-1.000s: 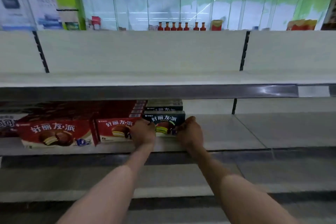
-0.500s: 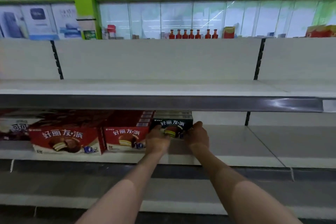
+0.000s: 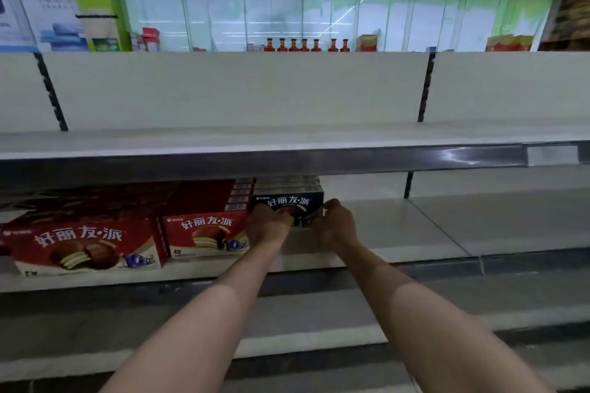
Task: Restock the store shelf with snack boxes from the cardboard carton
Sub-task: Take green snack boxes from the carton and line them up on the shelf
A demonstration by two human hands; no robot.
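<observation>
At frame centre, the left hand [image 3: 267,224] and right hand [image 3: 338,225] pinch the dark snack box [image 3: 289,205] at its two ends, on the shelf [image 3: 399,226], beside the red boxes [image 3: 204,233].

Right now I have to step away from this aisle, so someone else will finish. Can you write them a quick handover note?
Left hand and right hand both grip the dark snack box at its front corners, on the middle shelf right of the red snack boxes.
Done: red rows placed, dark boxes stacked behind.
Left: seat this box, then fill the bare shelf space to its right. The carton is out of view.
</observation>
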